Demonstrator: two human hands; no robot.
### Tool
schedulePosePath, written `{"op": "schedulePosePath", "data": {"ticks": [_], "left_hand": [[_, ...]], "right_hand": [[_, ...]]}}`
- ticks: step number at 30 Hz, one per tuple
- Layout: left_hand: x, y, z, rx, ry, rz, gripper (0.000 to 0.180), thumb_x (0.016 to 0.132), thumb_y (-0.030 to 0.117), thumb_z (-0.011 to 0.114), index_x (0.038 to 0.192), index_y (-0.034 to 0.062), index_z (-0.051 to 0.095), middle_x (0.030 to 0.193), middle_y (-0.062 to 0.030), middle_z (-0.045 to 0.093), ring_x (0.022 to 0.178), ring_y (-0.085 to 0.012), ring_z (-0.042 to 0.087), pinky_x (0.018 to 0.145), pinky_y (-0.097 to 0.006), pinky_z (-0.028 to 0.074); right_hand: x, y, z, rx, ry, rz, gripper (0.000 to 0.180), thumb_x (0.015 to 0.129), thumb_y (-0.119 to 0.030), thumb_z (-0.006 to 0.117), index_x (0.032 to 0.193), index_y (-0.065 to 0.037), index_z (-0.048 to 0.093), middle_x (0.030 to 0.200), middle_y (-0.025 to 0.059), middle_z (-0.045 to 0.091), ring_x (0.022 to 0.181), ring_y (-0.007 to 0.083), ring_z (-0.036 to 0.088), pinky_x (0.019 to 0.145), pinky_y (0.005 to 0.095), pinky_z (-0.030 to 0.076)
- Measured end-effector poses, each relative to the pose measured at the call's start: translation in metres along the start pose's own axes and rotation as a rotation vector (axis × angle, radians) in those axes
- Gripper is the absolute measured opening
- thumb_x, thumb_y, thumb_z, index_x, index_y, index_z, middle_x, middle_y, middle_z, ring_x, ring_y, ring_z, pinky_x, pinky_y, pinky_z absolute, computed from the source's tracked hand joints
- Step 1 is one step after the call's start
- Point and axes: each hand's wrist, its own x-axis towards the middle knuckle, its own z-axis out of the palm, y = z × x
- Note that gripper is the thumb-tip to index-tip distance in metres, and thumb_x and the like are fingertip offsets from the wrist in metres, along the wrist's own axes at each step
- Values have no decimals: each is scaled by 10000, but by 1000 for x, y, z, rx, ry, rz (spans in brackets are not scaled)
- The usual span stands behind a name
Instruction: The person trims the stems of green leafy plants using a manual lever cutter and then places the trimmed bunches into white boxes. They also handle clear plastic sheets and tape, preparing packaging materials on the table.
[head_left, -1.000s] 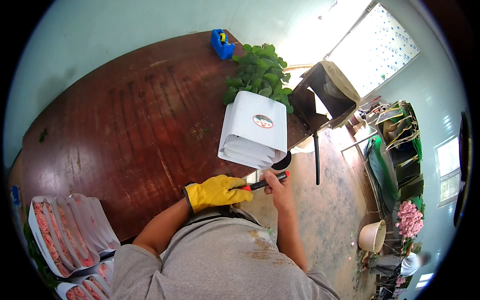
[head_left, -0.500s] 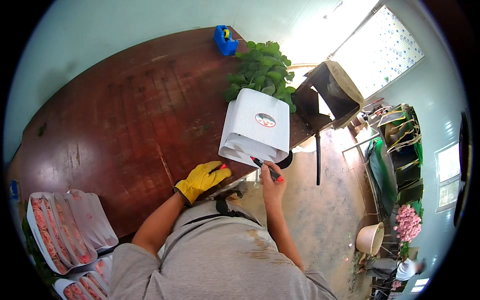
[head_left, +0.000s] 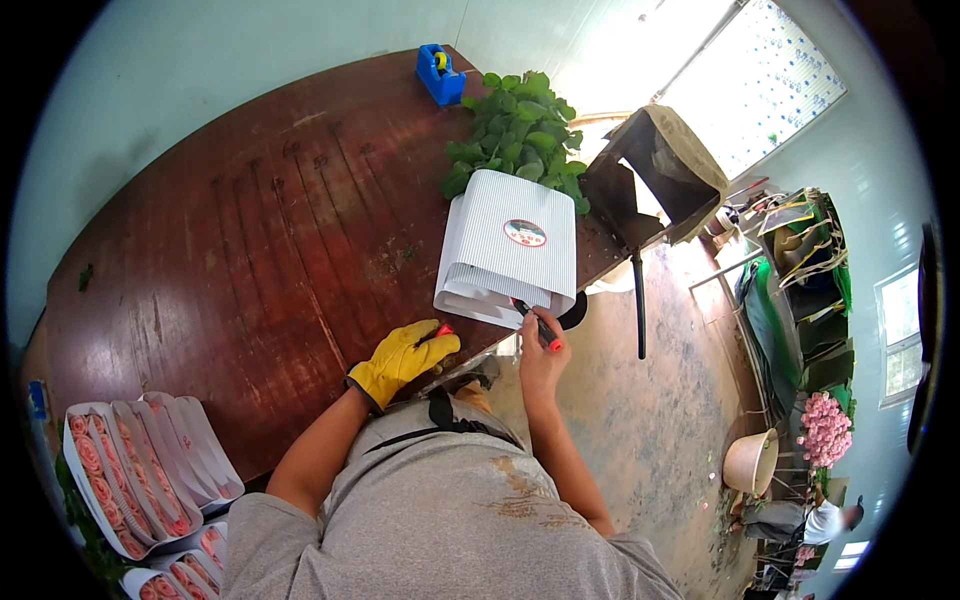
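Observation:
My left hand [head_left: 402,362], in a yellow work glove, is closed near the table's front edge, with a small red pen cap [head_left: 444,330] pinched at its fingertips. My bare right hand [head_left: 542,370] grips a dark marker pen [head_left: 547,334] with a red end. The pen's tip reaches the near edge of a white ribbed paper wrap [head_left: 510,215], which bears an oval label. Whether the tip touches the paper I cannot tell. Green rose leaves [head_left: 520,125] stick out of the wrap's far end; the flower heads are hidden inside it.
A blue tape dispenser [head_left: 441,75] stands at the far edge of the brown table [head_left: 220,300]. White-wrapped pink roses [head_left: 110,480] are stacked at left. On the right are a dark box-like frame [head_left: 675,175], a beige bucket [head_left: 750,462], pink flowers [head_left: 825,430] and another person [head_left: 825,522].
My right hand has moved the marker's tip up to the wrap's near edge. The left hand keeps its hold on the cap. The whole view has shifted slightly.

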Motion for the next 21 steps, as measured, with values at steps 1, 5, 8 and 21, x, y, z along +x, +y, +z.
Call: {"op": "schedulePosePath", "data": {"ticks": [1,5,8,21], "left_hand": [[1,1,-1,145,50,112,380,786,51,701,1159,103,648,1100,-179,608,823,-303,667,709,-351,566],[3,11,-6,-101,-1,-192,383,788,34,694,1161,111,652,1105,-191,603,830,-309,671,728,-371,569],[7,15,-13,31,20,2,296,853,73,651,1146,113,661,1107,-191,603,839,-297,675,740,-375,568],[4,11,-9,-55,-7,-96,216,959,171,572,1125,76,674,1086,-156,608,833,-233,679,719,-333,565]], "right_hand": [[1,0,1,18,3,1,188,916,-83,691,1043,57,687,826,-16,612,717,44,531,623,201,436],[-2,-2,3,-15,-12,-76,180,915,-73,688,1042,55,687,827,-13,616,723,50,538,637,205,446],[-6,-1,-1,-92,-24,-88,177,914,-67,688,1042,55,687,839,-7,621,730,52,542,651,204,454],[-1,7,-6,-49,13,-58,175,945,-98,675,1057,36,673,802,5,613,691,62,573,612,206,452]]}}
